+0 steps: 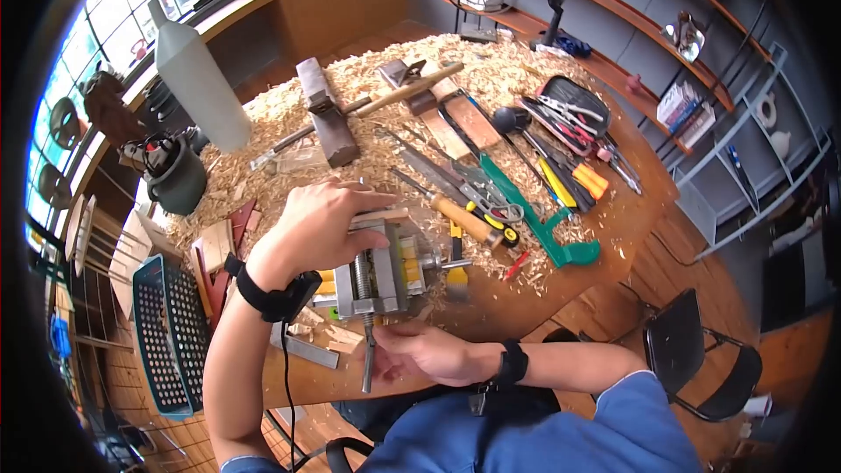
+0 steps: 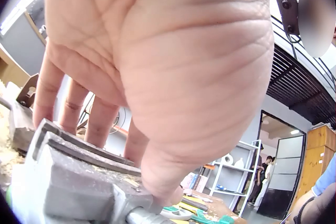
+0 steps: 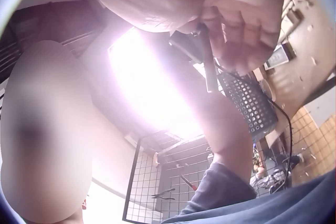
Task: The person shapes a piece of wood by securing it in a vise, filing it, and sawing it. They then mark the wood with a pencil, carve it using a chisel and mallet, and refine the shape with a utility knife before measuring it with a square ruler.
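Observation:
A grey metal bench vise (image 1: 378,278) sits near the table's front edge, its screw toward the person. My left hand (image 1: 320,226) reaches over its far end, thumb on one side and fingers on the other, close to a small wood strip (image 1: 381,215). In the left wrist view, the left palm (image 2: 173,61) arches above the vise jaws, with the fingers down behind them. My right hand (image 1: 434,355) holds the vise's handle bar (image 1: 368,363) near the screw. The right wrist view shows that metal bar (image 3: 209,64) between thumb and fingers.
Wood shavings (image 1: 280,105) cover the far tabletop, around two wooden planes (image 1: 328,114). To the right lie a green-handled saw (image 1: 534,219), a wooden-handled tool (image 1: 469,221), scissors (image 1: 495,201) and a tool tray (image 1: 569,109). A perforated basket (image 1: 166,333) stands left; a folding chair (image 1: 692,350) is right.

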{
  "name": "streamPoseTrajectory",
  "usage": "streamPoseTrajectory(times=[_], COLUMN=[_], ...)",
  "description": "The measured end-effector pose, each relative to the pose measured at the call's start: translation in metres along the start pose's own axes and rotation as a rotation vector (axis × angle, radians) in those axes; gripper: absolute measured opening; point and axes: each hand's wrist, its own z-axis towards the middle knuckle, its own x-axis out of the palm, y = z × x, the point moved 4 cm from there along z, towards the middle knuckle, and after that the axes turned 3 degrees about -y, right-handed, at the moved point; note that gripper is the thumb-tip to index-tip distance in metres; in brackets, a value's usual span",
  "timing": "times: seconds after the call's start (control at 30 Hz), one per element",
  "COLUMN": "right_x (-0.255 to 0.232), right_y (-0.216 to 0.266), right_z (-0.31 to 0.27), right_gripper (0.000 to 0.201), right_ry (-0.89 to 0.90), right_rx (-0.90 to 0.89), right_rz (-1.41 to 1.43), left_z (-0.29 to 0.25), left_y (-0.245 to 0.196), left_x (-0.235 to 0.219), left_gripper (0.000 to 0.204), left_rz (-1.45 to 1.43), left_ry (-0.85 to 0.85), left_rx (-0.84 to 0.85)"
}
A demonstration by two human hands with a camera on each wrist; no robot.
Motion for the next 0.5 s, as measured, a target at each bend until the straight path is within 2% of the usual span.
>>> streamPoseTrajectory(times=[0.07,0.13,0.2,0.27,0.33,0.4,0.43,0.47,0.5], right_x=[0.007,0.008,0.0,-0.008,-0.016,-0.013,0.009,0.021,0.039], right_y=[-0.008,-0.006,-0.006,0.015,0.043,0.077,0.104,0.103,0.108], right_z=[0.008,0.001,-0.009,-0.019,-0.026,-0.024,-0.03,-0.03,-0.033], right_gripper=[0.045,0.048,0.05,0.052,0.052,0.046,0.043,0.035,0.029], right_ry=[-0.022,-0.077,-0.009,-0.166,-0.208,-0.234,-0.293,-0.397,-0.439], right_rx=[-0.038,0.028,0.218,0.121,0.057,-0.204,-0.093,-0.349,-0.504], right_rz=[0.132,0.188,0.293,0.054,-0.364,-0.95,-1.284,-1.699,-1.844], left_z=[0.0,-0.003,-0.002,-0.001,0.0,-0.002,-0.003,-0.003,-0.001], left_y=[-0.003,-0.005,-0.005,-0.003,0.0,-0.001,0.0,0.002,0.006], left_x=[0.002,0.0,-0.001,0.002,0.006,0.01,0.011,0.012,0.016], left_gripper=[0.054,0.051,0.049,0.048,0.045,0.043,0.043,0.042,0.042], left_rz=[0.009,0.012,0.006,-0.003,0.018,0.023,0.035,0.047,0.037], left_ry=[0.024,-0.052,-0.04,-0.028,-0.062,-0.072,-0.101,-0.131,-0.125], left_rx=[-0.014,0.027,-0.001,-0.038,-0.055,-0.06,-0.051,-0.041,-0.024])
